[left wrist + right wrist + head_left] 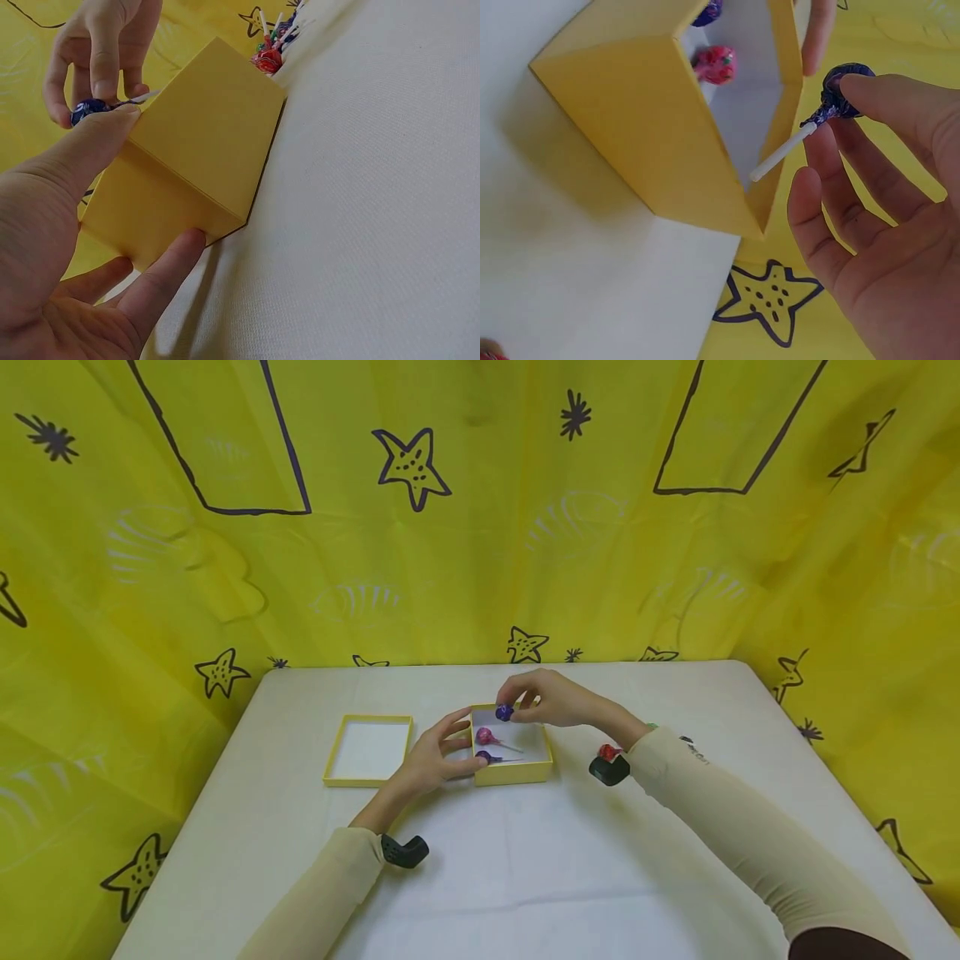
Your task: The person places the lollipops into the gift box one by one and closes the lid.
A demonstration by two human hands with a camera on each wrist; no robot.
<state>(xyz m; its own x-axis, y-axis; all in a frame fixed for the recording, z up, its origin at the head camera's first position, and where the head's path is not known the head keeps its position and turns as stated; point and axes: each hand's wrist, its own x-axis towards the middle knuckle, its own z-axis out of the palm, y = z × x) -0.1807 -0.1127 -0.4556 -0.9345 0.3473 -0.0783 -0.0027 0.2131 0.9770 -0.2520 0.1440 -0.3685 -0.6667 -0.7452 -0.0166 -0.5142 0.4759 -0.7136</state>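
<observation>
My right hand (pixel 555 697) pinches a dark blue wrapped lollipop (pixel 846 84) by its candy end, over the back of an open yellow box (pixel 513 773). In the right wrist view its white stick points down toward the box's rim. Inside the box lie a pink lollipop (pixel 485 737) and a purple lollipop (pixel 486 757), side by side on the white bottom. My left hand (pixel 427 764) holds the box at its left side, with the thumb at the upper edge and fingertips (pixel 187 244) against the outer wall.
A shallow yellow-rimmed lid (pixel 369 750) with a white inside lies left of the box. Right of the box, partly behind my right forearm, are a red lollipop (pixel 608 752) and other lollipops. A yellow patterned curtain (pixel 465 568) hangs behind the white table (pixel 525 877).
</observation>
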